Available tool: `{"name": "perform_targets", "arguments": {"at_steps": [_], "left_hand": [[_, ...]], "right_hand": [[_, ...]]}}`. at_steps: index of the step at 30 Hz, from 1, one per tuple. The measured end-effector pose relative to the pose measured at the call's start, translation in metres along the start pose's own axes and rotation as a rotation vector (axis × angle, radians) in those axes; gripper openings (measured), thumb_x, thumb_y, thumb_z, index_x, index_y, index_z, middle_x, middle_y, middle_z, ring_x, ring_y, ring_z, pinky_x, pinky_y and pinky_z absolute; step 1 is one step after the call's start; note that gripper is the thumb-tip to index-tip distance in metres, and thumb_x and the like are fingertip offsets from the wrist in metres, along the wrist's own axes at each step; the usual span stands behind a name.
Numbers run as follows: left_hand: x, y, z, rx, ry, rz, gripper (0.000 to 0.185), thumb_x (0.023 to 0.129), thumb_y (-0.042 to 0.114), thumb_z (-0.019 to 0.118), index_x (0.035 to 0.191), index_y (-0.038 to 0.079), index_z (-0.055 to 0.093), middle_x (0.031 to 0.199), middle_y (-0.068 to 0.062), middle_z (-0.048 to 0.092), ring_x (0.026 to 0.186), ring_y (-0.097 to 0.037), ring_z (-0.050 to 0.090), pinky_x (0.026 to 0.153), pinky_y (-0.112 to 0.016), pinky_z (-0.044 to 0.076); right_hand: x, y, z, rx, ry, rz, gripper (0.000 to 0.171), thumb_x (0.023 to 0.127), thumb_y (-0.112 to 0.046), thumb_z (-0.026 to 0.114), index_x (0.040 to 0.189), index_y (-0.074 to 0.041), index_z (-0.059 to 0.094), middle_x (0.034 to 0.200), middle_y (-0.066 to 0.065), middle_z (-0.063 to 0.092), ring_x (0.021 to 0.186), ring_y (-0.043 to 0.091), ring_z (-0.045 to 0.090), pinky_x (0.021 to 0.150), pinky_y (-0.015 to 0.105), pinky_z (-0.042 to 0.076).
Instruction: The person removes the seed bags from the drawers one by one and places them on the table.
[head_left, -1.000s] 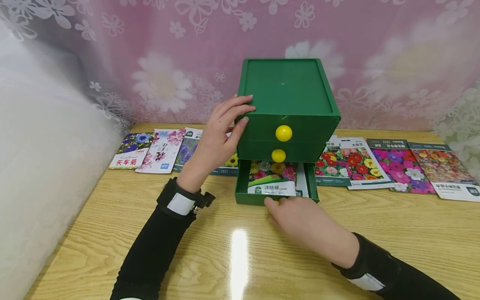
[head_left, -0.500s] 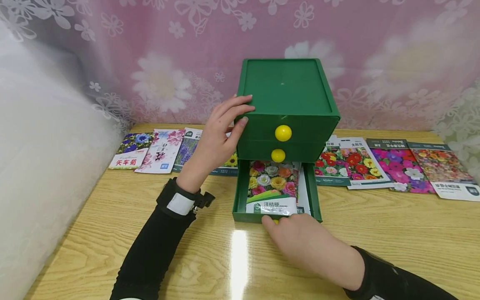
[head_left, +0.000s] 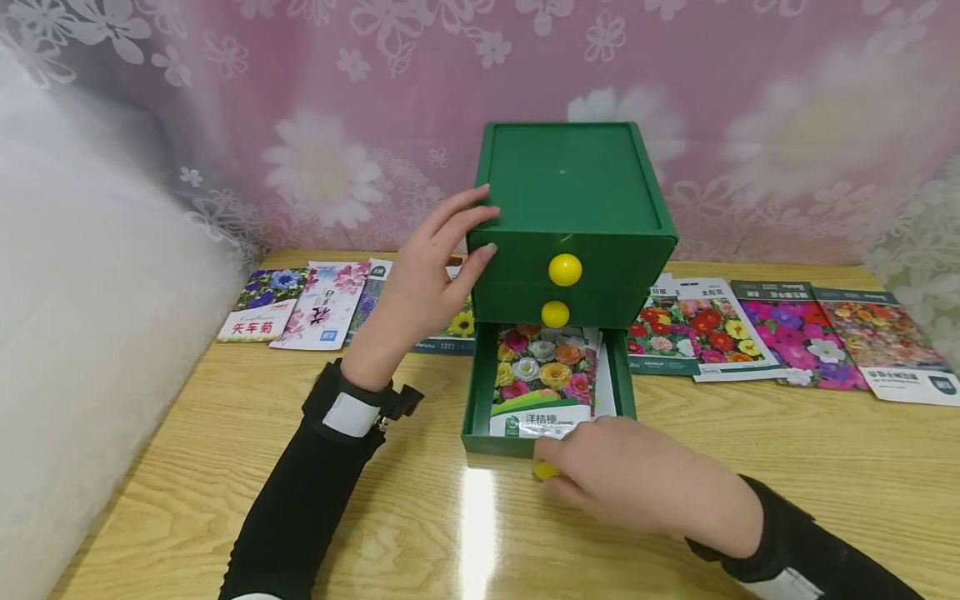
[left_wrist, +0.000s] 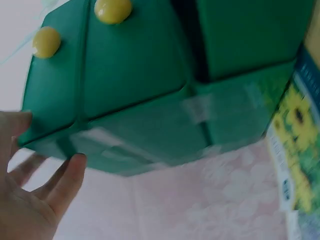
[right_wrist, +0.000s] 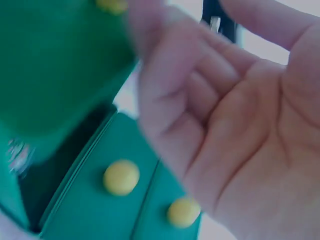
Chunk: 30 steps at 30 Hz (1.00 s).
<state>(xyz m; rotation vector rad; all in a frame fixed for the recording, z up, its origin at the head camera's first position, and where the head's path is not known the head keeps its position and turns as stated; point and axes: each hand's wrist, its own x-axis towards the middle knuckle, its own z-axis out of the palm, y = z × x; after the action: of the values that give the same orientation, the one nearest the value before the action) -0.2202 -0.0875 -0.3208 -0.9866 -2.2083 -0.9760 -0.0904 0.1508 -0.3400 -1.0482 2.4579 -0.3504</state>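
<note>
Green plastic drawer box (head_left: 573, 192) stood on the desk (head_left: 787, 467). My left hand (head_left: 427, 283) braced its corner with straight fingers. My right hand (head_left: 637, 483), loosely curled, rested at the open bottom drawer (head_left: 472, 408), beside its yellow knob (head_left: 544, 469).

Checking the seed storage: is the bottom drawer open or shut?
Open. The bottom drawer juts out from the green cabinet, showing a seed packet inside.

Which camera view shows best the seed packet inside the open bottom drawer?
The head view shows it best: the seed packet lies flat in the open bottom drawer, its flower picture and white label plain. The left wrist view shows only the cabinet's outside and another packet. The right wrist view shows mostly the right hand and yellow knobs, not this packet.
</note>
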Motion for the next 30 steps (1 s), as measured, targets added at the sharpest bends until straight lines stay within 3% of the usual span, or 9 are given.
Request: {"name": "perform_targets", "arguments": {"at_steps": [4, 7, 9, 11, 13, 18, 21, 25, 30], "left_hand": [[0.000, 0.010, -0.013, 0.036, 0.069, -0.006, 0.040, 0.101, 0.022, 0.062, 0.136, 0.005, 0.055, 0.146, -0.006, 0.046, 0.109, -0.016, 0.060, 0.071, -0.028, 0.054], [0.001, 0.021, -0.020, 0.056, 0.126, 0.059, 0.027, 0.100, 0.018, 0.062, 0.122, 0.002, 0.060, 0.125, -0.010, 0.056, 0.091, -0.016, 0.062, 0.069, -0.027, 0.053], [0.000, 0.029, -0.022, 0.059, 0.116, 0.127, 0.017, 0.099, 0.015, 0.062, 0.111, 0.002, 0.063, 0.107, -0.009, 0.061, 0.081, -0.014, 0.060, 0.066, -0.026, 0.051], [-0.002, 0.037, -0.023, 0.047, 0.044, 0.172, 0.011, 0.098, 0.014, 0.063, 0.103, 0.004, 0.066, 0.092, -0.004, 0.064, 0.073, -0.011, 0.058, 0.063, -0.025, 0.049], [-0.003, 0.044, -0.020, 0.037, -0.100, 0.171, 0.010, 0.099, 0.017, 0.063, 0.099, 0.008, 0.068, 0.082, 0.003, 0.065, 0.069, -0.007, 0.056, 0.062, -0.024, 0.047], [-0.007, 0.049, 0.002, 0.040, -0.613, -0.010, 0.019, 0.103, 0.029, 0.058, 0.102, 0.015, 0.071, 0.075, 0.010, 0.062, 0.058, -0.003, 0.052, 0.058, -0.022, 0.044], [-0.010, 0.044, 0.019, 0.086, -0.811, -0.101, 0.019, 0.104, 0.030, 0.056, 0.102, 0.016, 0.068, 0.072, 0.007, 0.059, 0.056, -0.007, 0.051, 0.057, -0.024, 0.042], [-0.018, 0.042, 0.040, 0.244, -0.872, -0.111, 0.016, 0.103, 0.029, 0.058, 0.102, 0.016, 0.067, 0.072, 0.004, 0.058, 0.058, -0.009, 0.053, 0.056, -0.024, 0.043], [-0.033, 0.044, 0.060, 0.555, -0.824, -0.011, 0.015, 0.103, 0.025, 0.058, 0.098, 0.016, 0.069, 0.070, 0.003, 0.057, 0.057, -0.011, 0.053, 0.050, -0.023, 0.043]], "right_hand": [[-0.008, 0.026, -0.021, 0.116, 0.047, -0.073, 0.012, 0.103, -0.033, 0.057, 0.101, -0.025, 0.066, 0.074, -0.018, 0.057, 0.059, 0.000, 0.049, 0.059, 0.025, 0.045], [-0.012, 0.047, -0.033, 0.137, 0.103, -0.052, 0.015, 0.104, -0.032, 0.055, 0.100, -0.023, 0.067, 0.069, -0.016, 0.053, 0.055, 0.002, 0.046, 0.056, 0.024, 0.043], [-0.013, 0.058, -0.038, 0.120, 0.143, -0.013, 0.015, 0.104, -0.029, 0.056, 0.100, -0.021, 0.067, 0.070, -0.014, 0.055, 0.056, 0.003, 0.046, 0.055, 0.025, 0.042], [-0.012, 0.066, -0.041, 0.087, 0.182, 0.048, 0.013, 0.103, -0.026, 0.057, 0.102, -0.018, 0.068, 0.073, -0.011, 0.058, 0.057, 0.005, 0.047, 0.055, 0.027, 0.042], [-0.008, 0.071, -0.040, 0.041, 0.215, 0.101, 0.013, 0.102, -0.024, 0.059, 0.106, -0.014, 0.068, 0.079, -0.008, 0.063, 0.060, 0.006, 0.049, 0.057, 0.028, 0.043], [0.010, 0.075, -0.024, -0.130, 0.286, 0.165, 0.012, 0.099, -0.019, 0.064, 0.104, -0.009, 0.067, 0.073, -0.006, 0.059, 0.059, 0.010, 0.049, 0.056, 0.029, 0.045], [0.020, 0.074, -0.013, -0.264, 0.339, 0.185, 0.015, 0.097, -0.021, 0.067, 0.104, -0.008, 0.068, 0.066, -0.003, 0.054, 0.057, 0.013, 0.050, 0.051, 0.032, 0.046], [0.028, 0.073, -0.002, -0.377, 0.378, 0.203, 0.017, 0.095, -0.025, 0.069, 0.102, -0.009, 0.068, 0.060, -0.001, 0.050, 0.055, 0.016, 0.050, 0.046, 0.033, 0.044], [0.032, 0.076, 0.002, -0.405, 0.369, 0.225, 0.018, 0.096, -0.027, 0.069, 0.099, -0.009, 0.068, 0.058, 0.000, 0.047, 0.052, 0.017, 0.048, 0.042, 0.031, 0.039]]}}
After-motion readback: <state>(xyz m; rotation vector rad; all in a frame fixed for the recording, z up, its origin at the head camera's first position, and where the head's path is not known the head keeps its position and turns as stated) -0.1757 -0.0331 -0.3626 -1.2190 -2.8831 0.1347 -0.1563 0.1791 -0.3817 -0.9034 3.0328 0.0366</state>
